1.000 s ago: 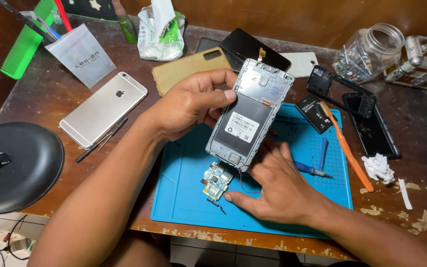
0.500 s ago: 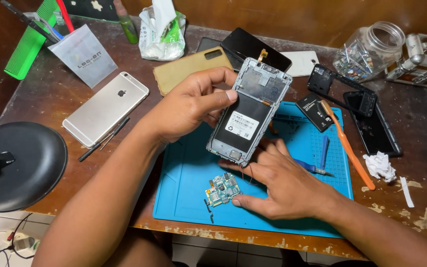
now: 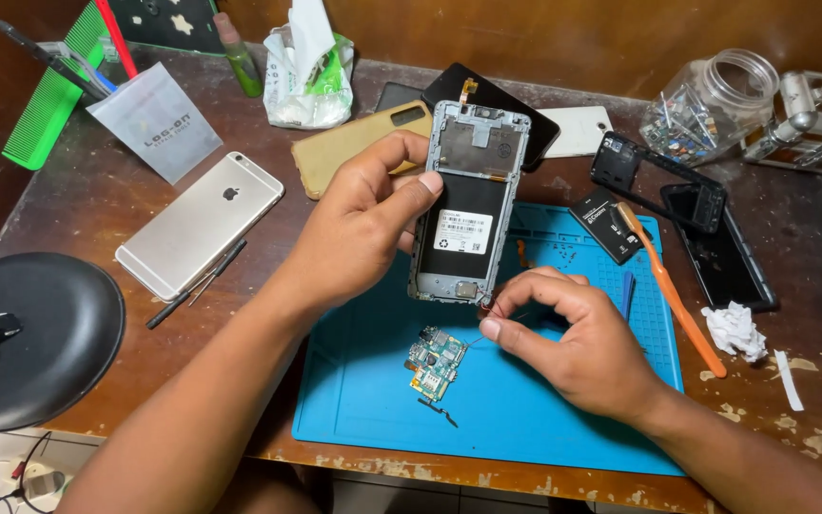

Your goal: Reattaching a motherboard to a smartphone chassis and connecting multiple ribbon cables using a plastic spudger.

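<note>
The left hand (image 3: 359, 233) holds an opened smartphone frame (image 3: 468, 205) tilted above the blue repair mat (image 3: 544, 419), fingers clamped on its left edge. The right hand (image 3: 577, 343) has its fingers pinched together on a small part at the frame's lower edge. This looks like the teardown stage, with the green circuit board (image 3: 437, 362) already out on the mat; freeing that small part calls for a gentle, steady pull.

The phone frame (image 3: 469, 205) looks like matt grey metal with a black battery and a white paper label. The mat (image 3: 563, 419) under it is smooth, matt blue rubber. The table (image 3: 88, 200) is worn, scratched brown wood. Far right stands a clear glass jar (image 3: 715, 105); at left lies a satin metal phone (image 3: 202, 224).
</note>
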